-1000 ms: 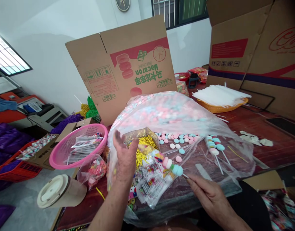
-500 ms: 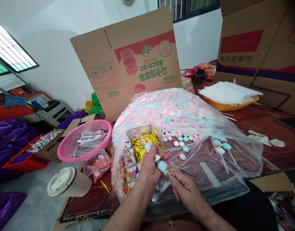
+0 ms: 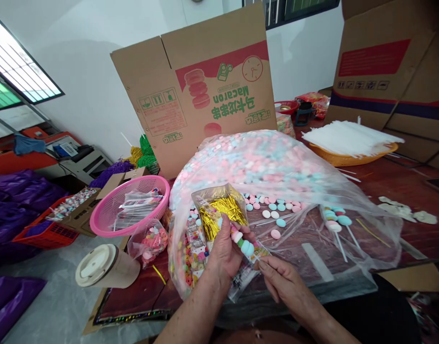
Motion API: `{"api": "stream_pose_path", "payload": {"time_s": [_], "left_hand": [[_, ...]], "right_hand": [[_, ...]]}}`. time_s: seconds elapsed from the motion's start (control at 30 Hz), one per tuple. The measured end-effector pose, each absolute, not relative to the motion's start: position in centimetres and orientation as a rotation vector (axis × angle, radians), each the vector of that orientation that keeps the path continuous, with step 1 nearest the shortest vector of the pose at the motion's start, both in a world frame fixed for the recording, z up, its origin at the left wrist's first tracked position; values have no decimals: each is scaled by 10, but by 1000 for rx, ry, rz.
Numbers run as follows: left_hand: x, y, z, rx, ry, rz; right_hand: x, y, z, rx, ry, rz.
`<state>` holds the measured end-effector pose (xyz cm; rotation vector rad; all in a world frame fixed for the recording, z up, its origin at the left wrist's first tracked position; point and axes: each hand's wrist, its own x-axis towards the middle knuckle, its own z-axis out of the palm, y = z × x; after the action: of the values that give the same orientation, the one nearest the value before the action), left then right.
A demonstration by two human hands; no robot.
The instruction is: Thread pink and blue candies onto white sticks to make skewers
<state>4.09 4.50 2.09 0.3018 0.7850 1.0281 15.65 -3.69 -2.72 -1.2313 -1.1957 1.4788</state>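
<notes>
A candy skewer (image 3: 247,248), with pastel blue, white, pink and green pieces on a white stick, lies between both hands. My left hand (image 3: 226,251) is closed around its upper candies, thumb on the near side. At the lower end, my right hand (image 3: 282,278) pinches the bare stick between thumb and fingers. Just behind my left hand stands an open-topped box of gold twist ties (image 3: 219,210). Loose pink, blue and white candies (image 3: 274,215) spill from a big clear plastic bag (image 3: 237,160). Printed wrappers (image 3: 242,282) lie partly beneath my hands.
Left are a pink basket (image 3: 97,224) of wrappers, a bag of ring candies (image 3: 153,243) and a lidded cup (image 3: 106,267). Two candy skewers (image 3: 336,222) lie right. White sticks (image 3: 351,137) fill a tray behind them. A cardboard box (image 3: 201,95) stands at the back.
The whole view has shifted slightly, so things appear a little further right. Both hands keep their hold on the skewer, with the candies slightly more exposed beside my left thumb.
</notes>
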Motion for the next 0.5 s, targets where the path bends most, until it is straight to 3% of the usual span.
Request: {"api": "stream_pose_path", "payload": {"time_s": [0.27, 0.5], "left_hand": [[7, 80, 23, 321, 636, 1175], [19, 81, 25, 211, 740, 1200]], "right_hand": [[164, -36, -30, -1274, -1301, 1443], [169, -36, -24, -1318, -1700, 706]]}}
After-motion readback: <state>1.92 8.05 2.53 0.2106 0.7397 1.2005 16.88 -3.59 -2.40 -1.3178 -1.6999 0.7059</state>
